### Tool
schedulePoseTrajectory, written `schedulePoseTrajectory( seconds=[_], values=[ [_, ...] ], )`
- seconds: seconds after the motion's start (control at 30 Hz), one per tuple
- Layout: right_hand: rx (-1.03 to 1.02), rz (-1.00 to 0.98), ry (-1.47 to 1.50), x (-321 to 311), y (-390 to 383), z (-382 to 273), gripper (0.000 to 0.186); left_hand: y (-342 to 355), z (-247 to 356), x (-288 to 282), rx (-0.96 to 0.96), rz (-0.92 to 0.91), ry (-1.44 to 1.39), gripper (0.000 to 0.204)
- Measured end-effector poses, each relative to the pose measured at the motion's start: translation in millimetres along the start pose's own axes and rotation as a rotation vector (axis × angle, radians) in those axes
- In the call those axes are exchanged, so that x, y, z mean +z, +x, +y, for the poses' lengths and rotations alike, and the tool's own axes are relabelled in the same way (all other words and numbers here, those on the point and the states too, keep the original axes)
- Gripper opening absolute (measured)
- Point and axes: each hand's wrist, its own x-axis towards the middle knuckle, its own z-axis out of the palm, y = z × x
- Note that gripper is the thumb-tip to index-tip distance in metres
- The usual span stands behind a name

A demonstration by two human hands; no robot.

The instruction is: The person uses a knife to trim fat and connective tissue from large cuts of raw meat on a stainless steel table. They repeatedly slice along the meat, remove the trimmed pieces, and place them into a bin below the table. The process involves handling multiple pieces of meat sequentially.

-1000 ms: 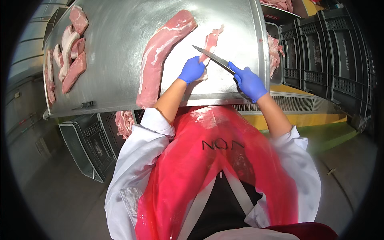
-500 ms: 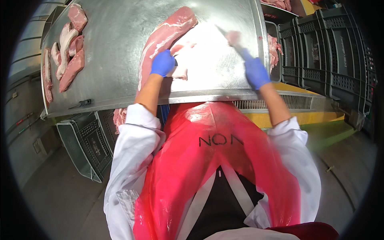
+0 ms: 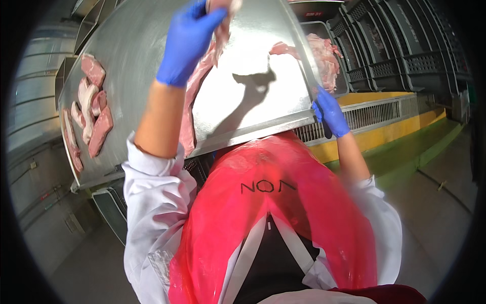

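My left hand [image 3: 187, 43], in a blue glove, is raised over the steel table [image 3: 136, 66]. Its fingers are closed on a pale pink piece of meat [image 3: 223, 17], partly cut off by the upper edge of the picture. Under that wrist lies a long strip of pork loin [image 3: 188, 121], much of it hidden by my forearm. At the table's right edge, my gloved right hand [image 3: 331, 112] is wrapped round the knife, whose dark handle end [image 3: 327, 133] sticks out below; the blade cannot be made out. A small meat scrap [image 3: 283, 49] lies near the right rim.
Several cut meat pieces [image 3: 101, 126] lie at the table's left side. Beyond the right rim a grey bin [image 3: 342, 81] holds a heap of trimmings [image 3: 324, 61]. Dark crates [image 3: 400, 45] are stacked at the far right, above a yellow ledge with a metal grating [image 3: 374, 114].
My left hand has risen up and away from the loin with a meat piece. My right hand has come down to the table's right edge. A scrap now lies near the right rim.
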Motion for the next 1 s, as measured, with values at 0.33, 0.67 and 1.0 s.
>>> schedulePoseTrajectory(
  seconds=[0.33, 0.67, 1.0],
  values=[
    [0.001, 0.402, 0.137, -51.5, -73.5, 18.1, 0.043, 123.6, -91.8, 190.3, 0.320, -0.208, 0.316, 0.041],
    [-0.049, 0.467, -0.051, -39.6, -84.4, 60.6, 0.030, -79.2, -252.4, 97.6, 0.248, -0.316, 0.997, 0.011],
    [-0.178, -0.411, -0.612, 236.3, 116.2, -21.2, 0.077, -384.6, -195.1, -157.2, -0.299, 0.503, 0.855, 0.021]
  ],
)
